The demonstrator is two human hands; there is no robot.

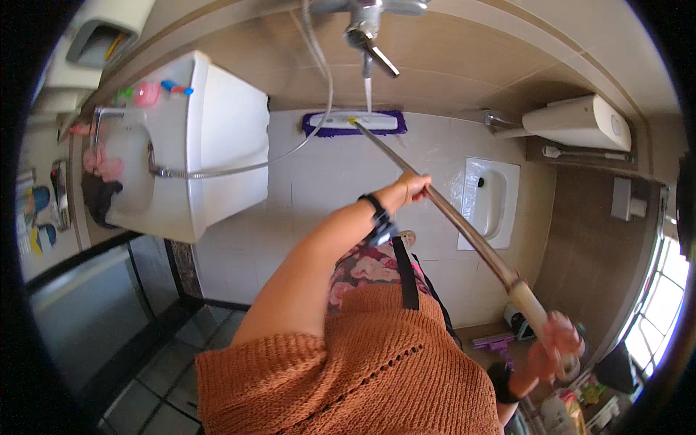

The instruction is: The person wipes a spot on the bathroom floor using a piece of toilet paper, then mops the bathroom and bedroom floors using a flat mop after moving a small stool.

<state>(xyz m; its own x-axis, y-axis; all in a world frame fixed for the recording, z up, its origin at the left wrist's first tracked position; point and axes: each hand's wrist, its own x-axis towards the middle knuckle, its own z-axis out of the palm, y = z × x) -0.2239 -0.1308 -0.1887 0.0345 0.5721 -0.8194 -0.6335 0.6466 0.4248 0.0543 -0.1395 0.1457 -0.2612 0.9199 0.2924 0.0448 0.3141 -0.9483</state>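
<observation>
A flat mop's metal pole [467, 228] runs slantwise across the view. My left hand [416, 186] is closed around the middle of the pole. Near the lower right, my right hand [557, 348], slightly blurred, grips the pale handle end [527, 307]. The mop head [353, 122], a white plate with a purple fringed pad, lies flat on the tiled floor against the far wall. Above it, water runs from a chrome wall tap [372, 46] down onto or beside the mop head.
A white washbasin [198, 147] stands at the left, with a shower hose [261, 165] draped from it. A squat toilet [492, 204] is set in the floor at the right, below a cistern [587, 124]. A purple squeegee [495, 341] lies lower right.
</observation>
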